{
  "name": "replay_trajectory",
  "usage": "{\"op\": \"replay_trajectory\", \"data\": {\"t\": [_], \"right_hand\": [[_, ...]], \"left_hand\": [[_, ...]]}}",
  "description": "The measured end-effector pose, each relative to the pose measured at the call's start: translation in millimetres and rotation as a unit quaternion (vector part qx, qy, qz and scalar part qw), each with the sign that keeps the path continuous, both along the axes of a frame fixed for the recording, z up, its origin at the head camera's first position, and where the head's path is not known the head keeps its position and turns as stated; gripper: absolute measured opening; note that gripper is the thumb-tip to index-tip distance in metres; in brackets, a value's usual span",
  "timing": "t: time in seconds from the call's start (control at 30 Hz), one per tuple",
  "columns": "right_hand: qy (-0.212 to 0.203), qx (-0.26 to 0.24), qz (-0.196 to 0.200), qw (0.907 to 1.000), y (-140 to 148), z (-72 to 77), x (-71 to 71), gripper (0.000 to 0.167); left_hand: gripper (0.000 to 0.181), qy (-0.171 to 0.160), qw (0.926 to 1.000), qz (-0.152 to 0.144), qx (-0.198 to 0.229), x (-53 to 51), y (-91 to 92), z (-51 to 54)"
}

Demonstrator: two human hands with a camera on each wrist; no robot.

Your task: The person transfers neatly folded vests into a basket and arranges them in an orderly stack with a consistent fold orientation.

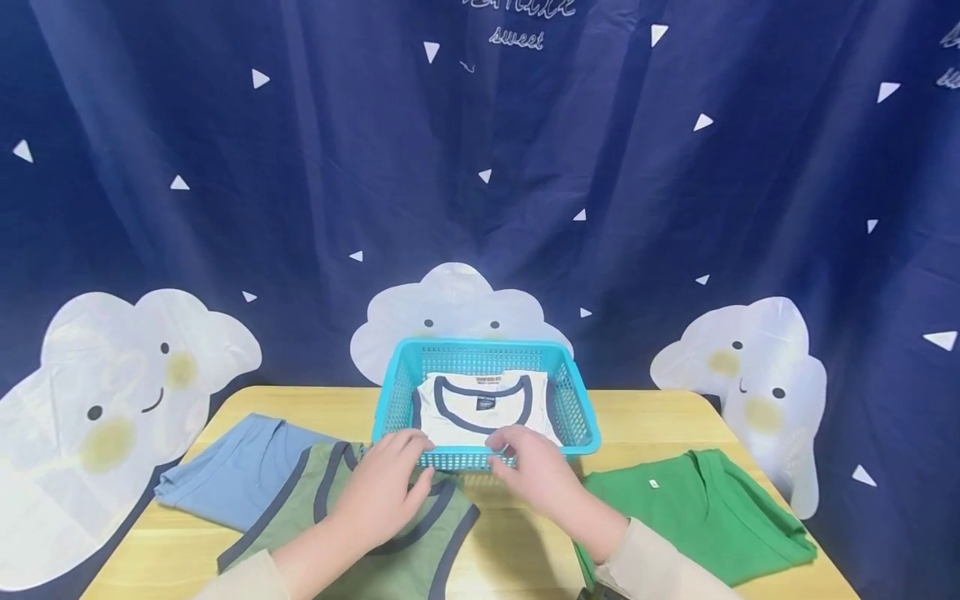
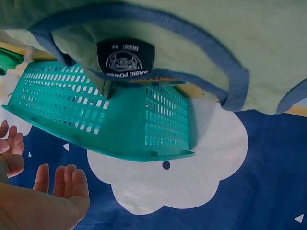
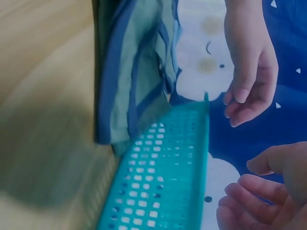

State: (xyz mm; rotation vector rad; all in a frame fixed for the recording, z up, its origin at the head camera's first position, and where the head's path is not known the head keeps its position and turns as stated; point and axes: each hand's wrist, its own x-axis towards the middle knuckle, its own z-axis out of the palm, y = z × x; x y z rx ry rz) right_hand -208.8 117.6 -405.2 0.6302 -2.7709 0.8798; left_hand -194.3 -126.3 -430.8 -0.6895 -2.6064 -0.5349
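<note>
A turquoise plastic basket [image 1: 585,408] stands at the back middle of the table. Inside it lies a folded white garment [image 1: 453,425] with navy trim and a dark neck label. My left hand [image 1: 386,483] hovers by the basket's near left rim, fingers loosely bent and holding nothing. Near the front rim, right of centre, is my right hand [image 1: 536,471], its fingers relaxed with nothing between them. Whether the fingertips touch the rim is hard to tell. Below the left hand spreads an olive-green sleeveless top [image 1: 300,512] with navy trim; its dark label [image 2: 125,58] shows in the left wrist view.
A folded blue garment [image 1: 236,467] lies at the table's left, partly under the olive top. On the right is a green T-shirt [image 1: 675,517]. Behind the wooden table [image 1: 637,429] hangs a navy curtain [image 1: 450,125] with white triangles and clouds.
</note>
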Motion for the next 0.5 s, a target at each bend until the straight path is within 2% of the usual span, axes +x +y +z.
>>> {"op": "replay_trajectory", "data": {"t": [0.2,0.33,0.5], "right_hand": [[0.006,0.001,0.023,0.9997,-5.5,-12.2,9.3,0.015],[0.002,0.009,0.041,0.9991,-9.9,-16.9,14.5,0.015],[-0.012,0.024,0.053,0.9982,-13.4,-26.8,15.2,0.014]], "left_hand": [[0.018,0.004,0.9997,-0.005,0.022,12.8,-9.8,-8.4],[0.015,0.006,0.9995,0.005,0.03,21.3,-17.3,-14.4],[0.014,-0.004,0.9994,0.017,0.03,25.6,-25.2,-21.0]]}}
